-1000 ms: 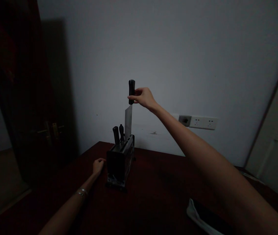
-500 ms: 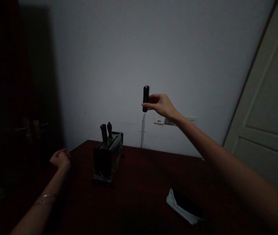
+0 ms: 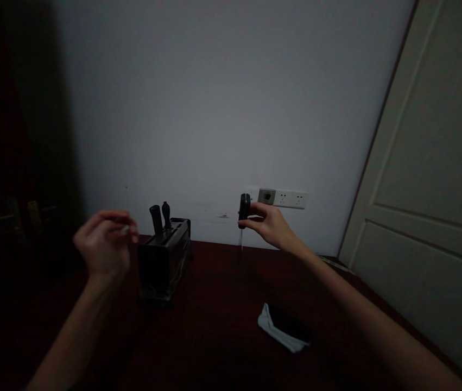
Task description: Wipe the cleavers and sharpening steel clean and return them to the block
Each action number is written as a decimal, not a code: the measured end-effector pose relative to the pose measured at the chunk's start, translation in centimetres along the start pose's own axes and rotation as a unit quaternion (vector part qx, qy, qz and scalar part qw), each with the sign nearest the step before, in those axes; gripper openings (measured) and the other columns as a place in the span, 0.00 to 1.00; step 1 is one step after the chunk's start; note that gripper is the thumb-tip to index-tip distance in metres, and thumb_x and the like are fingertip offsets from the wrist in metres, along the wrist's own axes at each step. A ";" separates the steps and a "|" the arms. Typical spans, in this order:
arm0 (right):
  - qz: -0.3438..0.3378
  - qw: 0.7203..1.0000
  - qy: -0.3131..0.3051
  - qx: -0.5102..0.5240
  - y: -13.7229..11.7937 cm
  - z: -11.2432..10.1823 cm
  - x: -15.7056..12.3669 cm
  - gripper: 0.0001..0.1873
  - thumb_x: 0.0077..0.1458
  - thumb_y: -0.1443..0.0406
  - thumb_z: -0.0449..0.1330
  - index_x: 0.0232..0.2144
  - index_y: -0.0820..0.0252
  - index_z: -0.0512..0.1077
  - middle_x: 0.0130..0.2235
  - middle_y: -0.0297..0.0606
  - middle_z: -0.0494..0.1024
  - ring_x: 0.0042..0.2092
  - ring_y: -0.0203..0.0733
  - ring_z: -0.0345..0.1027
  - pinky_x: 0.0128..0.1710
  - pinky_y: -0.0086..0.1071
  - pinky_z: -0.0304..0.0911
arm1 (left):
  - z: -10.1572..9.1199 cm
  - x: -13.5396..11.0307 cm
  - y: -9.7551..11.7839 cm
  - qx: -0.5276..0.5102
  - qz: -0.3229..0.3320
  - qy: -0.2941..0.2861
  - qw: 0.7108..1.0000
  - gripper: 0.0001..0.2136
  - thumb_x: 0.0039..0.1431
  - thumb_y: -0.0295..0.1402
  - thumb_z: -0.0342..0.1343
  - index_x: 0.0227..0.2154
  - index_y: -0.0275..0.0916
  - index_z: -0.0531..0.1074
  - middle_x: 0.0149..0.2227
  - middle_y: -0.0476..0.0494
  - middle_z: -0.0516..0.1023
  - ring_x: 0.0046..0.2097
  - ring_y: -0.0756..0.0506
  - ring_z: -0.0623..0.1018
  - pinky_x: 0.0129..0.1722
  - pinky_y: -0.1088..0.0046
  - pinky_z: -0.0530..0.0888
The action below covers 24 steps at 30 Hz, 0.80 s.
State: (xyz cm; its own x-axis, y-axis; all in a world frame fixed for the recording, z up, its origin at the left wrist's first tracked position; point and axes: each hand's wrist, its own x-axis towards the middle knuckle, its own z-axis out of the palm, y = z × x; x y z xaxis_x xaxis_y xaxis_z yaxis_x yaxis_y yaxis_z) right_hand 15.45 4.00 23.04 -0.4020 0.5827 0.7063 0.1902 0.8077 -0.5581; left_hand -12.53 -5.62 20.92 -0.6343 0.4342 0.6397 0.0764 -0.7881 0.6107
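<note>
The right hand (image 3: 274, 227) pinches one knife (image 3: 245, 207) by its black handle, thumb and fingertips closed on it, with the blade pointing down and seen almost edge-on as a thin line. A second ago that blade was partly down in the knife block (image 3: 164, 255); now the knife is wholly out, to the right of the block and lower than half a second ago, its lower end close above the table (image 3: 214, 309) or touching it, which cannot be told. The left hand (image 3: 106, 244), on the table beside the block a second ago, is now raised at the block's left, fingers curled and blurred; whether it holds anything cannot be told. The block, a dark upright case with slots along its top, bears two dark handles: a thick one (image 3: 156, 220) nearer the front and a slimmer, rounded one (image 3: 166, 214) behind. Nearer the person, right of the block, one pale cloth (image 3: 279, 334) lies against one dark, flat thing (image 3: 290, 324). Behind, the wall carries one grey plate (image 3: 267, 196) and two white sockets (image 3: 290, 199) to its right.
</note>
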 end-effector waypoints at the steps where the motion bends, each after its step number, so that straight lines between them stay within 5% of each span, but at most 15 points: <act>1: -0.002 1.000 -0.001 0.005 0.2 0.1 -0.7 0.14 0.44 0.64 0.63 0.35 0.64 0.71 0.36 0.42 0.77 0.37 0.43 0.72 0.39 0.39 0.69 | 1.0 -1.1 -0.2 -0.017 -0.061 -0.054 0.997 0.03 0.41 0.26 0.51 0.19 0.39 0.68 0.22 0.51 0.68 0.21 0.53 0.67 0.16 0.77 0.60; 3: -0.012 1.000 0.002 0.002 0.7 0.4 -2.1 0.12 0.46 0.65 0.62 0.36 0.64 0.71 0.38 0.43 0.76 0.38 0.43 0.72 0.41 0.40 0.69 | 2.7 -3.4 -1.1 -0.017 -0.204 -0.156 0.966 0.04 0.38 0.25 0.51 0.20 0.36 0.69 0.20 0.49 0.68 0.20 0.51 0.67 0.16 0.76 0.62; 7: -0.074 0.994 0.019 -0.077 1.9 0.7 -5.2 0.12 0.50 0.69 0.58 0.39 0.61 0.69 0.40 0.43 0.75 0.42 0.43 0.70 0.44 0.42 0.67 | 4.8 -7.5 -4.5 -0.037 -0.419 -0.300 0.856 0.07 0.38 0.25 0.51 0.23 0.32 0.71 0.25 0.44 0.72 0.24 0.48 0.72 0.20 0.74 0.68; 13: -0.148 0.972 -0.022 -0.183 2.8 1.5 -9.4 0.18 0.54 0.74 0.50 0.48 0.59 0.62 0.44 0.45 0.71 0.48 0.42 0.66 0.47 0.40 0.65 | 5.8 -10.7 -9.6 -0.101 -0.613 -0.343 0.704 0.12 0.50 0.33 0.49 0.28 0.29 0.72 0.27 0.38 0.75 0.28 0.45 0.76 0.30 0.69 0.72; 24: -0.267 0.921 -0.014 -0.283 4.7 4.1 -12.9 0.15 0.58 0.72 0.47 0.46 0.61 0.67 0.41 0.45 0.74 0.49 0.44 0.66 0.45 0.38 0.69 | 7.5 -12.6 -10.9 -0.105 -0.680 -0.342 0.640 0.20 0.57 0.43 0.48 0.22 0.30 0.71 0.21 0.42 0.74 0.22 0.51 0.73 0.25 0.78 0.69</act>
State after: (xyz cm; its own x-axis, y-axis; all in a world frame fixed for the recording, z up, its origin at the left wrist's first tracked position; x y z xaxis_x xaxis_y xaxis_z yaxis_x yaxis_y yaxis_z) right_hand 17.90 -0.14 9.53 -0.5954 0.0928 0.7980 0.3921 0.9006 0.1878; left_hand 0.44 0.77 9.69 0.4862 0.8134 -0.3193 -0.3382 0.5121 0.7895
